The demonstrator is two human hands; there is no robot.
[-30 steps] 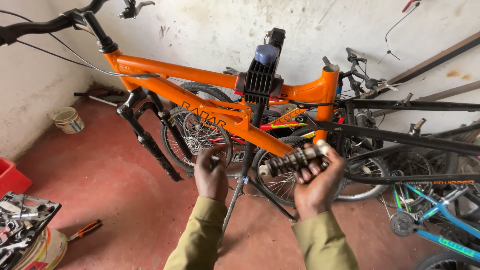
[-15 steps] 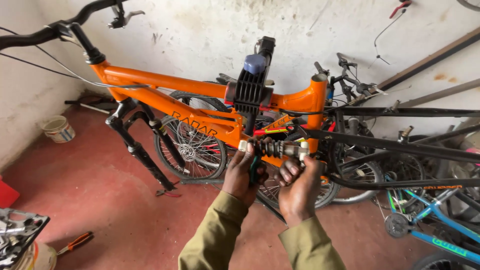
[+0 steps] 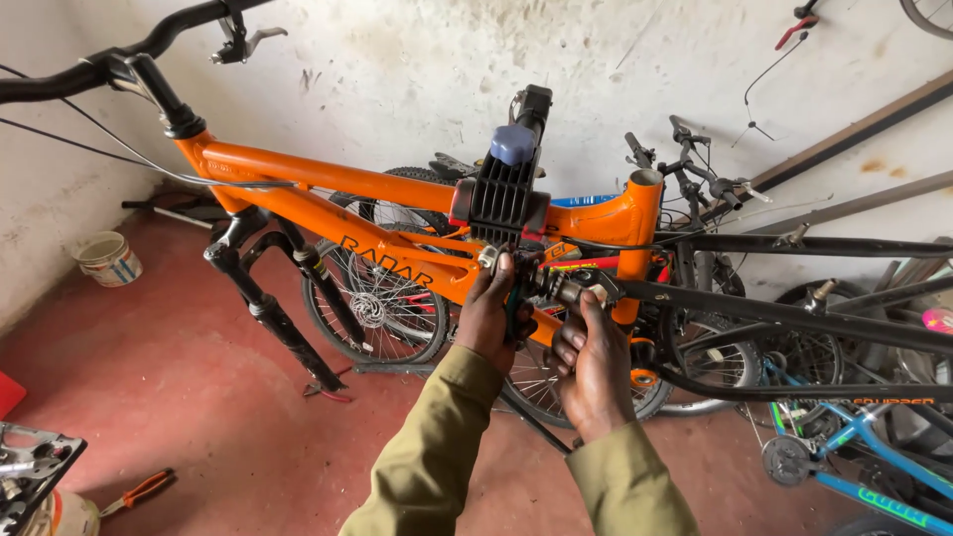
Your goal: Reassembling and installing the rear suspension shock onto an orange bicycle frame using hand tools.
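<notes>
Left hand (image 3: 494, 313): fingers curled shut around front end of rear shock (image 3: 556, 288). Right hand (image 3: 593, 367): closed on shock body from below. Shock: just below black clamp (image 3: 503, 203) on orange bike frame (image 3: 397, 213); long axis roughly horizontal, possibly tilted; rear end toward seat tube.

This is a bicycle repair workshop. An orange bicycle frame (image 3: 397, 213) without wheels is held up in a black clamp (image 3: 504, 199). More bicycles (image 3: 854, 437) and loose wheels (image 3: 382, 298) stand against the stained white wall (image 3: 417, 60). On the red floor (image 3: 159, 387) lie pliers (image 3: 139, 491), a tray of tools (image 3: 30, 471) and a small bucket (image 3: 109, 260).
</notes>
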